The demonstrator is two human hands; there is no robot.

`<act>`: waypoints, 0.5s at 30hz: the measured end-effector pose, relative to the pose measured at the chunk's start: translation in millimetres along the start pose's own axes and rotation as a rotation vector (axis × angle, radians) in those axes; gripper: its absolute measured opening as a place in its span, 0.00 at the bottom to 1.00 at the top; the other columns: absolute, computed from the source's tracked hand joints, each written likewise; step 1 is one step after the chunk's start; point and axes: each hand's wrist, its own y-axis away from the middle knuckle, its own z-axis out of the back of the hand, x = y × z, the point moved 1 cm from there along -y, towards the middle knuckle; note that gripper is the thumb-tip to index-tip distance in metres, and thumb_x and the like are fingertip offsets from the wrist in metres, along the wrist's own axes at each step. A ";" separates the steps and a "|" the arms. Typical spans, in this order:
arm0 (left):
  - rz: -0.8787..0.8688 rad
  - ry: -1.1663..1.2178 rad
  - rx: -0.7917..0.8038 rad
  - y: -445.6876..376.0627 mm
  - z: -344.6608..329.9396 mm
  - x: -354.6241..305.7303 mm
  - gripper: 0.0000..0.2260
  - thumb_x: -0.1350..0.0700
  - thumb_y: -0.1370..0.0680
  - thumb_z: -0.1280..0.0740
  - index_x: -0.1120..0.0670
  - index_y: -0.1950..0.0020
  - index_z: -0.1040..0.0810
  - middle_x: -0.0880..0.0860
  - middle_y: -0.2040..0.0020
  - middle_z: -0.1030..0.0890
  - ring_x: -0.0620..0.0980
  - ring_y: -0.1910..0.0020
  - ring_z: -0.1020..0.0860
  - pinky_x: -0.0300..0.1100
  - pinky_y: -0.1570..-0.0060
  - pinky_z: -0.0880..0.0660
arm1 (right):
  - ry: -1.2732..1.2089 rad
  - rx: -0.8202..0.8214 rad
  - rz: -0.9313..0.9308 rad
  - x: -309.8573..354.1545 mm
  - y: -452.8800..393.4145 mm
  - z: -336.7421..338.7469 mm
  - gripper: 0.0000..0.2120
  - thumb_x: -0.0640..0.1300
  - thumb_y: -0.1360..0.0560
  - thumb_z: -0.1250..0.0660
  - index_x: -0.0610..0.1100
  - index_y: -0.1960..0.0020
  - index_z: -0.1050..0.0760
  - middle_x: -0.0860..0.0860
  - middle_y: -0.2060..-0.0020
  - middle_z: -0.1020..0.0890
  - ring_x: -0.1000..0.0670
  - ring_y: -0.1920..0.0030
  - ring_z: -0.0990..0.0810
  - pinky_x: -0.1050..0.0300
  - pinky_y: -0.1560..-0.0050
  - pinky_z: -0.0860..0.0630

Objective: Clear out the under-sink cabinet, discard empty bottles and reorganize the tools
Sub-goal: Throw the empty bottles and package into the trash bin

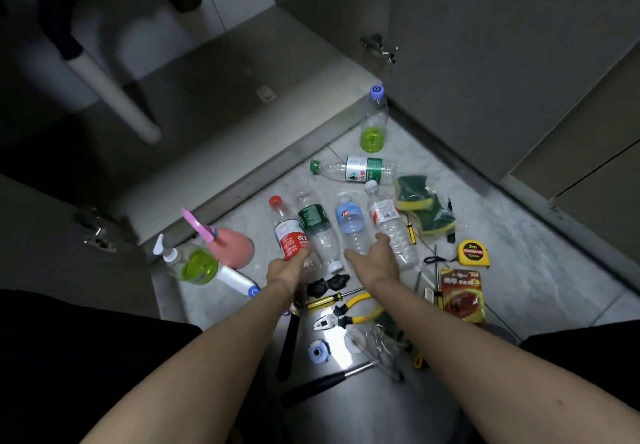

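Observation:
Several empty plastic bottles lie side by side on the tiled floor in front of the open under-sink cabinet [214,90]. My left hand [289,269] grips the lower end of the red-label bottle [287,232]; the green-label bottle [317,225] lies against it, cap toward me. My right hand [375,260] holds the bottom of the blue-label bottle [351,224] between thumb and fingers. Its fingertips touch the white-label bottle [389,222] beside it. Tools lie near my forearms: yellow pliers [349,312], a screwdriver [329,300] and a hammer [322,384].
A green-capped bottle [360,168] lies farther back. An upright bottle with green liquid [374,121] stands by the cabinet corner. A pink sprayer [230,246] and a soap dispenser [194,263] are at left. Sponges [422,208], a tape measure [472,253] and a red packet [462,293] are at right. A white drain pipe [114,94] runs inside the cabinet.

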 end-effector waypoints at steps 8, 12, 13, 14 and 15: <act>-0.277 0.078 0.194 76.1 16.7 -88.5 0.15 0.50 0.26 0.26 0.57 0.46 0.22 0.56 0.52 0.15 0.54 0.56 0.15 0.48 0.52 0.19 | -0.088 -0.027 0.299 119.7 11.1 94.8 0.25 0.60 0.32 0.28 0.51 0.42 0.32 0.49 0.47 0.20 0.44 0.48 0.22 0.55 0.51 0.29; -0.462 0.129 0.272 122.7 23.0 -162.9 0.12 0.58 0.26 0.26 0.58 0.46 0.23 0.54 0.60 0.16 0.49 0.66 0.17 0.42 0.64 0.20 | -0.069 -0.084 0.509 205.9 20.5 189.4 0.25 0.60 0.33 0.25 0.48 0.42 0.25 0.50 0.49 0.19 0.48 0.49 0.21 0.53 0.48 0.24; -0.481 0.170 0.307 136.0 22.2 -181.2 0.14 0.59 0.27 0.26 0.60 0.45 0.24 0.54 0.61 0.18 0.50 0.67 0.19 0.42 0.65 0.21 | -0.096 -0.073 0.538 223.8 25.9 212.0 0.21 0.58 0.32 0.25 0.48 0.46 0.25 0.50 0.51 0.18 0.48 0.52 0.20 0.53 0.50 0.22; -0.492 0.232 0.358 149.3 20.5 -198.5 0.17 0.60 0.28 0.26 0.61 0.43 0.26 0.54 0.62 0.20 0.49 0.68 0.20 0.41 0.67 0.23 | -0.147 -0.048 0.560 238.3 33.3 233.0 0.16 0.55 0.30 0.25 0.48 0.49 0.24 0.49 0.54 0.18 0.49 0.57 0.19 0.53 0.56 0.20; -0.506 0.293 0.412 163.9 18.3 -214.5 0.20 0.60 0.29 0.26 0.60 0.41 0.28 0.55 0.61 0.22 0.49 0.67 0.21 0.41 0.68 0.24 | -0.217 -0.023 0.571 248.1 42.1 251.9 0.12 0.53 0.29 0.26 0.48 0.53 0.23 0.49 0.56 0.18 0.50 0.62 0.19 0.53 0.62 0.19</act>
